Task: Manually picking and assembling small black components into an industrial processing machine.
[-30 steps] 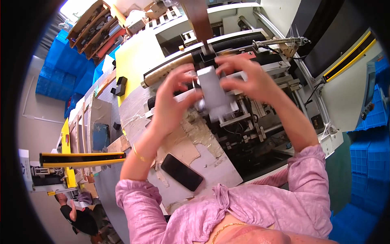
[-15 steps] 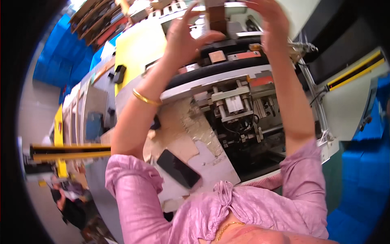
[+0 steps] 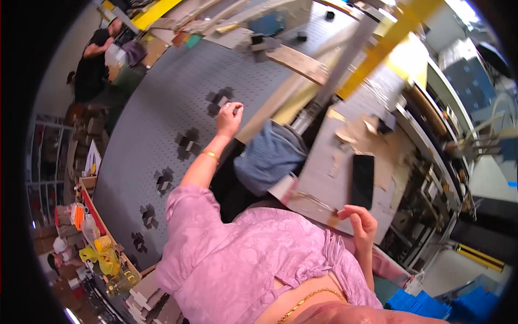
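Note:
My left hand is stretched over a grey perforated surface, its fingers curled together. Right at its fingertips lies a dark cross-shaped flat piece with a small block at its centre; whether the fingers grip anything is hidden. Several similar pieces follow in a row toward the near left, among them a dark cross-shaped piece and another one. My right hand hovers low near the worktable's front edge, fingers loosely bent and apart, with nothing seen in it. Close to it lies a black phone.
A blue denim cloth or bag hangs between the perforated surface and the worktable. A yellow post crosses at the upper right. Machinery stands at right. A person works at the far left.
My view has swung left from the machine to the perforated surface. Both hands have left the machine: the left reaches the dark pieces, the right has come down near my body.

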### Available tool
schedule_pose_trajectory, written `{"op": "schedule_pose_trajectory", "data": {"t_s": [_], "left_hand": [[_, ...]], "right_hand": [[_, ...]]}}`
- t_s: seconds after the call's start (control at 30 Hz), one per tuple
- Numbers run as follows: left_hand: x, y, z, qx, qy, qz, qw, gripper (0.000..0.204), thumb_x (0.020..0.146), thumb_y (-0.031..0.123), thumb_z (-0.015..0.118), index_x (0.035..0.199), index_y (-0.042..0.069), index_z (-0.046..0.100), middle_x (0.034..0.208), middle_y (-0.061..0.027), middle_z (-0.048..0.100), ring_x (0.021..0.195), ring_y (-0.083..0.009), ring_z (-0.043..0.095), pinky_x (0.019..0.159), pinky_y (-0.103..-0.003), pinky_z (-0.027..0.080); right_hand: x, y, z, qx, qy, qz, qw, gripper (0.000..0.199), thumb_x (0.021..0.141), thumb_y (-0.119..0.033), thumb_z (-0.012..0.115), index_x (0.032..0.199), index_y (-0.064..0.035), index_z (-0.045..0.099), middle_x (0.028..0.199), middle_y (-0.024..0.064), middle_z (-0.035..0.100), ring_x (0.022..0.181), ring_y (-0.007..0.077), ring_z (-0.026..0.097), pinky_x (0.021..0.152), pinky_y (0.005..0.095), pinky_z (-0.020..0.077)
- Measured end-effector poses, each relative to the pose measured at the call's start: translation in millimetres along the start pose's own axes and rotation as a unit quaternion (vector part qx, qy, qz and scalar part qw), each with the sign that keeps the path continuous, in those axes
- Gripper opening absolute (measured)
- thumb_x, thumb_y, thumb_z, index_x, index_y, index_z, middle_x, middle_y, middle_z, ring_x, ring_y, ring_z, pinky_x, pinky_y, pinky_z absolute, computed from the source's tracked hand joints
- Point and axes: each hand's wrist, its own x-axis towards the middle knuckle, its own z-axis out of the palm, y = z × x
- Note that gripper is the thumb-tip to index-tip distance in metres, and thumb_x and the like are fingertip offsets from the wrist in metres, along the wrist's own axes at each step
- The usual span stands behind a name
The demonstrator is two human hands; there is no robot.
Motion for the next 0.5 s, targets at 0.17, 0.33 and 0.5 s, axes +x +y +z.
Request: {"op": "schedule_pose_trajectory", "data": {"t_s": [0.17,0.33,0.5], "left_hand": [[57.3,-83.8,43.6,0.137,-0.046,-0.105,0.984,0.047,0.086,0.021,0.069,0.129,0.019,0.049,0.133,-0.0124,0.047,0.11,-0.0363,0.06,0.088,-0.047,0.053],[101.3,-143.4,60.2,0.179,-0.193,-0.076,0.962,0.022,0.087,0.025,0.066,0.097,0.006,0.071,0.086,-0.0146,0.071,0.087,-0.0298,0.071,0.078,-0.044,0.056],[108.9,-39.9,-1.4,-0.247,-0.377,-0.041,0.892,0.022,0.082,0.012,0.067,0.099,-0.001,0.073,0.081,-0.0098,0.073,0.06,-0.0143,0.07,0.057,-0.028,0.056]], "right_hand": [[44.9,-5.6,90.4,-0.061,-0.035,0.019,0.997,0.02,0.095,-0.009,0.058,0.109,0.0029,0.068,0.097,0.0103,0.072,0.088,0.0163,0.067,0.082,0.029,0.0515],[77.0,-21.0,156.9,-0.169,-0.131,0.037,0.976,0.021,0.092,-0.008,0.059,0.109,-0.0009,0.069,0.098,0.0091,0.073,0.087,0.0165,0.068,0.076,0.0287,0.0512],[78.1,-29.4,166.2,-0.174,-0.074,0.071,0.979,0.021,0.092,-0.006,0.058,0.11,-0.0004,0.069,0.099,0.0098,0.073,0.09,0.0169,0.068,0.078,0.0294,0.052]]}}
